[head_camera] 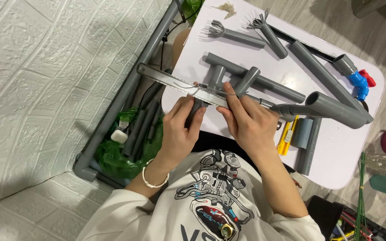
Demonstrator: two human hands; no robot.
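My left hand [180,129] grips a short grey pipe piece [196,110] at the near edge of the white table [336,160]. My right hand [249,122] pinches a thin wire [228,93] against a long flat metal bar [175,82]. That bar runs from the left, across both hands, toward a grey pipe handle [291,108]. Just beyond my fingers lie joined grey pipes with two short upright stubs [246,80].
Two grey pipes with frayed cut ends [240,35] lie at the far side. A long pipe with a blue and red valve [360,82] sits right. A yellow utility knife [287,136] and short pipes lie nearby. Left, a green bag [112,156] holds pipes beside a grey frame [112,116].
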